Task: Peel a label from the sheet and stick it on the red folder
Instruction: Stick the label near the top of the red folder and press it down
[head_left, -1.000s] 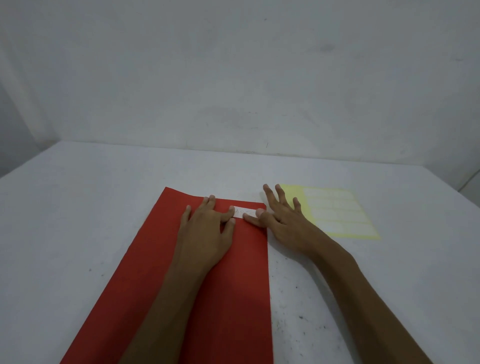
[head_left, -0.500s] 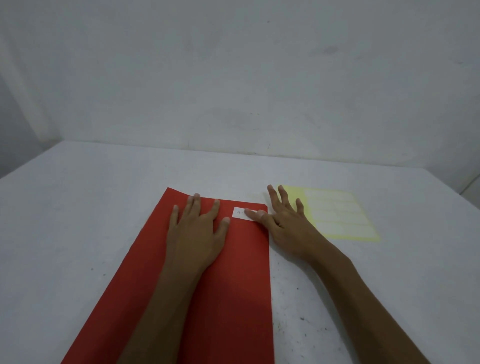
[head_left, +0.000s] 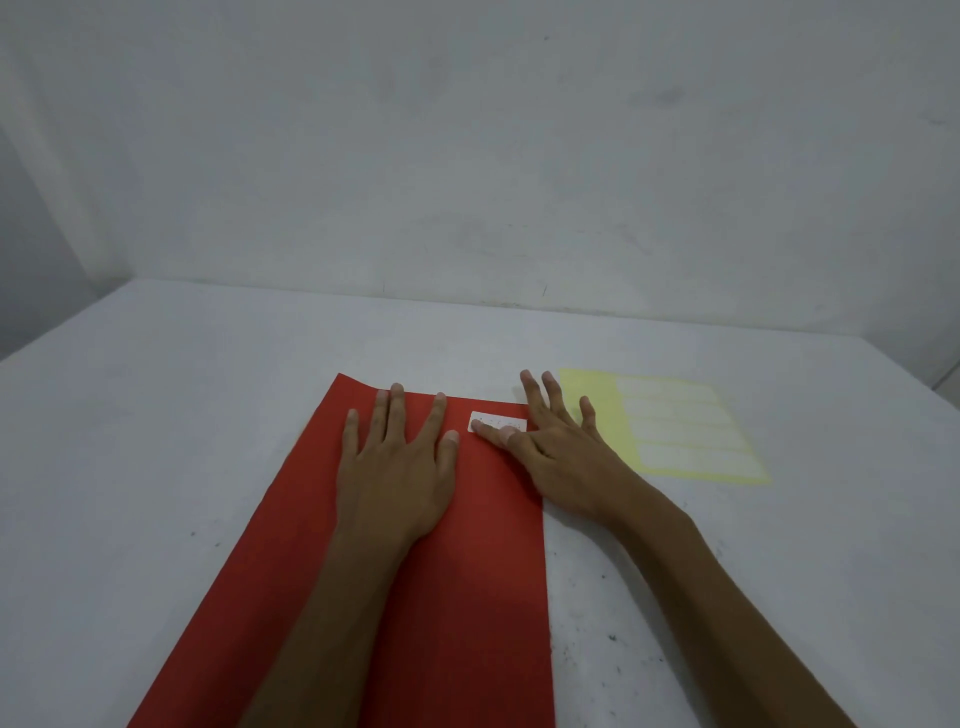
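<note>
Left hand (head_left: 395, 467) slid leftward, flat on red folder (head_left: 467, 597), right hand (head_left: 561, 447) pressing label (head_left: 496, 420)

A single wide-angle camera, worn on the person's head, looks forward and steeply down across the pale grey desk (head_left: 156, 415). It sits close: both forearms enter from the bottom edge of the frame. The plain whitish wall (head_left: 467, 156) fills the upper half, and the desk's far edge runs across the middle. No second view exists.
</note>
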